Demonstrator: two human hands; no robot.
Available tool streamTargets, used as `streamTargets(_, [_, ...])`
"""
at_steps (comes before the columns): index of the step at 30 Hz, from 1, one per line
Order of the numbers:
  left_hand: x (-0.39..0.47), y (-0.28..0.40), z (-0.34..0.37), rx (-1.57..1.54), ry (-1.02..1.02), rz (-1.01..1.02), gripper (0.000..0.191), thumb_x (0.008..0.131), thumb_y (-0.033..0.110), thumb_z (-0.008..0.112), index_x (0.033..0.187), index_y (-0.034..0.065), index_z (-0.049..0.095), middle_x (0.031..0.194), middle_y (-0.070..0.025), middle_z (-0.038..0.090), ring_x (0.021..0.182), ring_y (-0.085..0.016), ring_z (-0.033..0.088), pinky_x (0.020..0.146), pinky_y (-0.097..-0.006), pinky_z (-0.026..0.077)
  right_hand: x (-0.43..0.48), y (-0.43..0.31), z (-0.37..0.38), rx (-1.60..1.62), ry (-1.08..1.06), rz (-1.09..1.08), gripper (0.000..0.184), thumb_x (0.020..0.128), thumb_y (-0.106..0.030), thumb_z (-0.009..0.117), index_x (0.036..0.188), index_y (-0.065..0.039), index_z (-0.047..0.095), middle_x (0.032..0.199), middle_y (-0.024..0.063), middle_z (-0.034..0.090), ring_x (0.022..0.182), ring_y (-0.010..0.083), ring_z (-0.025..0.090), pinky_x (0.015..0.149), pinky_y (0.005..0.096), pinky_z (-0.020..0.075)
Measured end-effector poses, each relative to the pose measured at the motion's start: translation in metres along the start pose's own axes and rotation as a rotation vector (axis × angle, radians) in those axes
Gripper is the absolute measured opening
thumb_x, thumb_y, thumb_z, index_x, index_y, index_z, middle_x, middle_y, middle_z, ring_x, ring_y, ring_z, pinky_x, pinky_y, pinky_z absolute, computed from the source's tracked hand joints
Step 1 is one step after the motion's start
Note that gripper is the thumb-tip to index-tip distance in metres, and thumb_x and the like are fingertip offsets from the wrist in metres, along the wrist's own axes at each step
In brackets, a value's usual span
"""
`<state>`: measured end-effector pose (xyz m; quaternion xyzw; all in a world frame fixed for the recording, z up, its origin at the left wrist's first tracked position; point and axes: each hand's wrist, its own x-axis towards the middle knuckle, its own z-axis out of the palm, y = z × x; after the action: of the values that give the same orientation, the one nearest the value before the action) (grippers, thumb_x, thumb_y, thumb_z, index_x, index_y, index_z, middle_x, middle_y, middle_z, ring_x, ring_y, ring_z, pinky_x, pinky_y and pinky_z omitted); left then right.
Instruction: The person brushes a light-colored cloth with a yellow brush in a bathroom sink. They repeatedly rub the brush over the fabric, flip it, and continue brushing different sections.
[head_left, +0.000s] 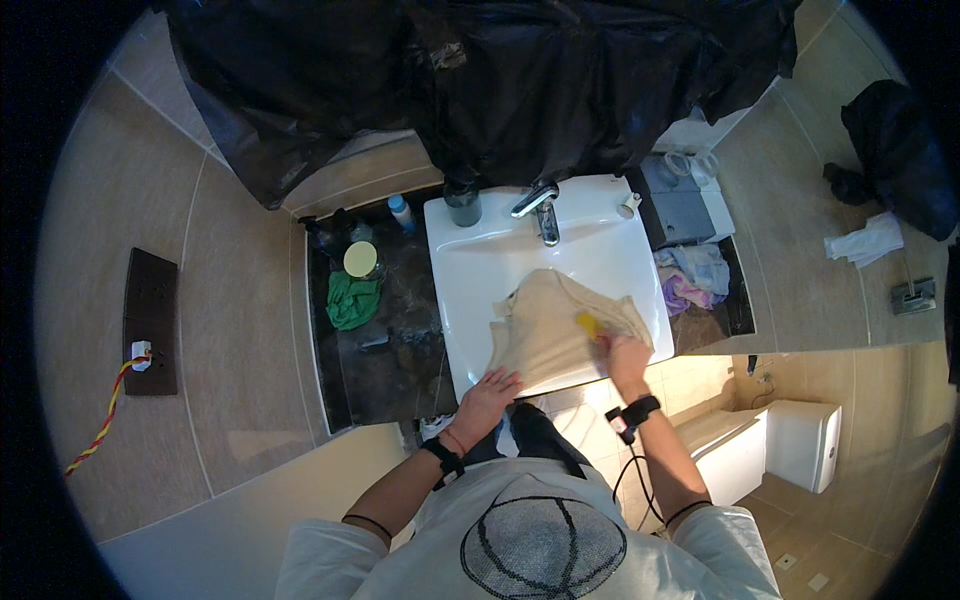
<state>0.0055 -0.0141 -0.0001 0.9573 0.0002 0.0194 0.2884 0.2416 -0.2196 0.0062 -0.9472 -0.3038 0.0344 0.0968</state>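
A beige cloth or garment lies spread over the front of the white washbasin, partly hanging on its front rim. My right hand grips a small yellow tool, perhaps a scrubbing brush, against the right part of the cloth. Motion blurs the tool, so its shape is unclear. My left hand rests flat at the near left corner of the cloth, by the basin's front edge, with fingers outstretched. Behind the cloth stands a chrome faucet, its lever pointing left.
Left on the dark counter are a green cloth, a jar with a pale lid and a blue-capped bottle. A glass bottle stands on the basin's back ledge. Crumpled cloths and a grey box sit right.
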Motion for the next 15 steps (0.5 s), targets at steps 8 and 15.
streamTargets(8, [0.001,0.002,-0.002,0.042,0.005,0.017,0.032,0.09,0.014,0.062,0.121,0.0054,0.062,0.135,-0.0099,0.059,0.125,-0.035,0.055,0.108,-0.0427,0.043,-0.005,-0.018,0.032,0.091,-0.087,0.016,0.016,0.087,-0.033,0.067,0.096,-0.024,0.077,0.072,0.013,0.069,0.064,0.0329,0.067,0.055,0.0444,0.0508])
streamTargets(15, [0.049,0.017,-0.035,-0.042,-0.401,-0.28,0.03,0.092,0.018,0.061,0.118,0.0036,0.06,0.132,-0.0164,0.058,0.121,-0.034,0.056,0.106,-0.0403,0.044,0.007,0.03,-0.025,-0.024,0.013,0.181,0.016,0.09,-0.03,0.065,0.1,-0.022,0.076,0.075,0.0126,0.07,0.069,0.0326,0.069,0.059,0.0437,0.0521])
